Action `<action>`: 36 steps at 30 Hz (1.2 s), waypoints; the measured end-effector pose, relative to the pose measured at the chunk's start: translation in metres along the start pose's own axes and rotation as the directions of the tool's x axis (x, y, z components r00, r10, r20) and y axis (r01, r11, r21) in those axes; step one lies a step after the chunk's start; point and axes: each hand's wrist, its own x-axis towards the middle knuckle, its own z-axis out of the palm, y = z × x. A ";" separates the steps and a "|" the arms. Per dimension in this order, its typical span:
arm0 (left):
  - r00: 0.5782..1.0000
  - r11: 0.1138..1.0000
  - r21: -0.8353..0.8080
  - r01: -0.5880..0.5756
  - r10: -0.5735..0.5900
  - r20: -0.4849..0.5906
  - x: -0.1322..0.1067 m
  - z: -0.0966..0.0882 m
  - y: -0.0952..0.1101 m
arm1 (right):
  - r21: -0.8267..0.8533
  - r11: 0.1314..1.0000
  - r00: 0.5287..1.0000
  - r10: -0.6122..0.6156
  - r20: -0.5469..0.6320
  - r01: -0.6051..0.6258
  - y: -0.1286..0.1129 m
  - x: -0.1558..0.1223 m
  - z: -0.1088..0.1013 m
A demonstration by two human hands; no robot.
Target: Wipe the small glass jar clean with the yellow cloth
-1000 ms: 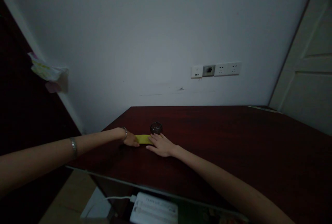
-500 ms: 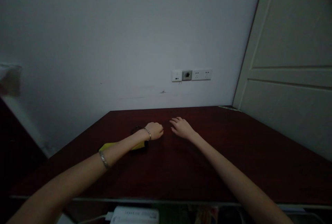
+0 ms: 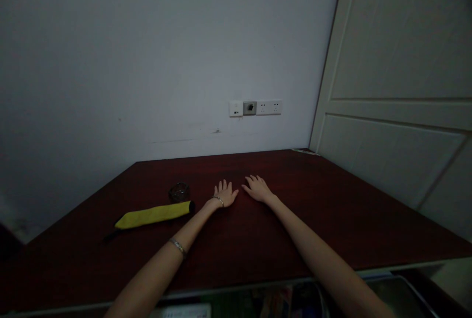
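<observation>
My left hand lies flat on the dark red tabletop, palm down with its fingers spread. Close to its right, my right hand also rests palm down, fingers stretched out and slightly apart. Neither hand holds anything. To the left of my left hand lies a long yellow pouch-like thing with black ends and a dark strap at its left tip. Just behind that sits a small dark looped object, too dim to name. Two bracelets are on my left arm.
Behind the table rises a white wall with a row of sockets. A pale panelled door stands along the right side. Under the table's front edge is an open space with a white box-like thing and other dim items.
My left hand has turned from loosely curled to flat and spread, uncovering the yellow pouch-like thing and the dark loop. My right hand stays about where it was. The view has shifted right.
</observation>
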 end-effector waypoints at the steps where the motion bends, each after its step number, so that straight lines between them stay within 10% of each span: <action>1: 1.000 1.000 -0.001 -0.001 0.001 -0.002 0.000 0.001 0.000 | -0.002 1.000 1.000 -0.003 -0.006 0.003 0.000 0.000 0.001; 29: 0.999 0.988 -0.151 0.008 -0.014 -0.035 -0.001 0.000 -0.001 | 0.014 1.000 0.997 0.029 -0.068 -0.028 -0.001 -0.003 0.004; 36: 0.996 0.933 -0.356 -0.045 0.015 -0.089 -0.021 -0.035 0.003 | 0.111 0.950 0.938 -0.260 -0.229 0.291 -0.028 -0.002 -0.001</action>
